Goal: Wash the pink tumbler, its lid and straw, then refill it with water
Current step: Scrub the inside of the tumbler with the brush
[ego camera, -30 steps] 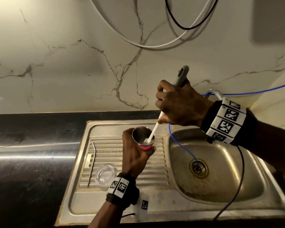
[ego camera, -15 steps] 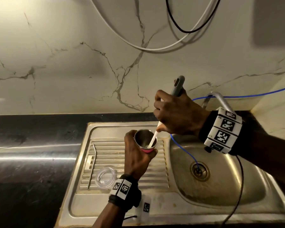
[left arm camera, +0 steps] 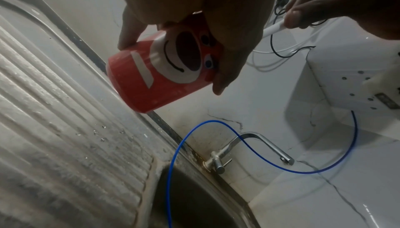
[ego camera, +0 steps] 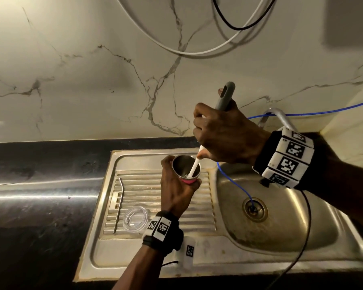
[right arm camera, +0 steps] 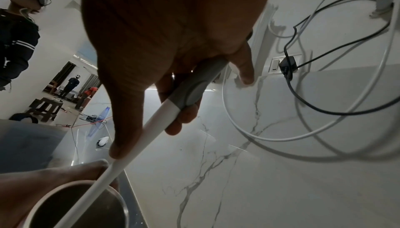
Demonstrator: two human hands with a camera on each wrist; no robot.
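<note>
Scrubbing stage, seen from beside the sink (ego camera: 134,260). The left hand (ego camera: 176,191) wraps its fingers around the one pink tumbler (left arm camera: 164,70), held above the ribbed drainboard (ego camera: 155,197) with its mouth tilted up toward the right hand (ego camera: 224,135). That hand closes its fingers round the grey grip of the single bottle brush (ego camera: 194,167), thumb pressed along the white shaft. The brush's long axis runs down and leftward from the right hand into the steel interior, bristles near the bottom; shaft and tumbler axis are roughly aligned, so further strokes would probably follow that line. The right hand drives the tool; the left only steadies the vessel. One bent metal straw (ego camera: 118,204) and one clear lid (ego camera: 136,219) lie side by side on the drainboard, left of the tumbler, untouched. One tap (left arm camera: 255,147) stands behind the basin; no water is visibly flowing.
</note>
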